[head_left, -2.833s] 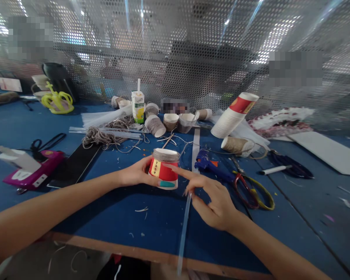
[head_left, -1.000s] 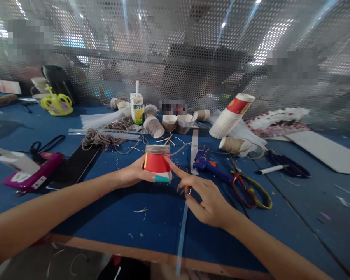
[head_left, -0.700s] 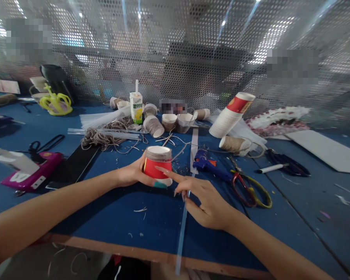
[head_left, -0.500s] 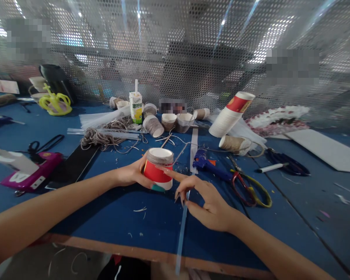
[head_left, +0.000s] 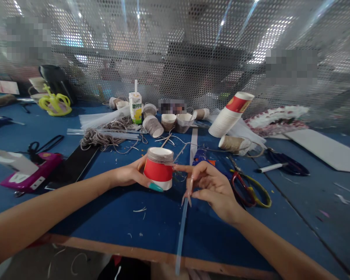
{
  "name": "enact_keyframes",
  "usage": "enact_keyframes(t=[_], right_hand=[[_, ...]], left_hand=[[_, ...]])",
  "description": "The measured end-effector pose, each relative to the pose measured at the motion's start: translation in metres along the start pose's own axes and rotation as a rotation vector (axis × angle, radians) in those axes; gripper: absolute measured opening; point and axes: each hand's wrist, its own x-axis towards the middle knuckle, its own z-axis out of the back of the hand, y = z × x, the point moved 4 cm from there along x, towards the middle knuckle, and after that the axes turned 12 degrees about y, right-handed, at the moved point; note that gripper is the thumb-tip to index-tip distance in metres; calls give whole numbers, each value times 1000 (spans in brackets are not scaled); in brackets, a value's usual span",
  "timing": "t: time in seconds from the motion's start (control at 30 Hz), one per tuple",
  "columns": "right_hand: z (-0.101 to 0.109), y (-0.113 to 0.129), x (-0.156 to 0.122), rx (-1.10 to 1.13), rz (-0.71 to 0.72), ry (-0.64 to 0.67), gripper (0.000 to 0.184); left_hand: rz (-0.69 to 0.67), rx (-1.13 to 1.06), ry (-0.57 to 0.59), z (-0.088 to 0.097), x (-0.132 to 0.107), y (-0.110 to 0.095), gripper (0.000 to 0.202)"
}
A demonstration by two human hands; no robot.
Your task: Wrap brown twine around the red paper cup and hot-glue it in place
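A red and white paper cup [head_left: 158, 173], with grey-brown cord [head_left: 160, 156] wound round its upper end, is gripped from the left by my left hand [head_left: 131, 173]. The cup's white round end faces up. On its right, my right hand [head_left: 211, 188] points a stretched index finger at the cup, its tip touching or nearly touching the side just below the cord. The other fingers are loosely bent and apart, with nothing visible in them. Under that hand runs a clear glue stick [head_left: 181, 237] past the table edge. A blue glue gun [head_left: 200, 154] is partly hidden behind the right hand.
Scissors [head_left: 251, 190] and a white pen [head_left: 272, 167] lie to the right. Behind are a stack of paper cups [head_left: 226, 120], a cord-wrapped cup [head_left: 233, 144], a drink carton [head_left: 135, 108] and tangled cord [head_left: 100, 137]. At left lies a purple power strip [head_left: 32, 175].
My right hand has shifted right and slightly up; its index finger has slid from the cup's front to its right side. The left hand keeps hold of the cup, which stays in place.
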Motion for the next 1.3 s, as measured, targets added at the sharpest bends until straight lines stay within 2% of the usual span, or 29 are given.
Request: enact_keyframes(t=[0.13,0.23,0.33,0.43,0.5,0.6,0.77,0.83,0.93,1.03,1.1,1.2,1.3], right_hand=[[11,0,-2,-61,101,-186,23],[15,3,-4,-133,174,-297,36],[10,0,-1,-165,106,-217,47],[3,-5,2,-169,-7,-95,47],[2,-10,3,-207,-75,-68,45],[6,-13,3,-335,-109,-102,39],[10,-5,1,-620,-25,-180,37],[13,-1,0,-728,19,-252,39],[29,3,-3,-811,41,-459,41],[55,2,-4,-939,-132,-618,33],[71,-1,-2,-1112,-367,-595,30],[87,-6,0,-1230,-685,-518,40],[88,-9,-1,-1289,-830,-481,46]], left_hand=[[7,-7,24,-2,0,-1,67],[32,-9,44,-1,0,0,67],[60,-33,59,3,0,3,69],[59,-72,71,7,1,5,67],[54,-80,70,9,1,6,66],[58,-90,59,10,1,6,64],[41,-107,-1,10,-1,6,66],[39,-79,-34,10,-1,5,68],[1,-3,-102,10,0,3,70],[-38,114,-202,10,0,0,73],[-47,161,-245,10,0,-1,75],[-78,154,-250,10,0,-2,71],[-131,108,-197,11,1,-3,63]])
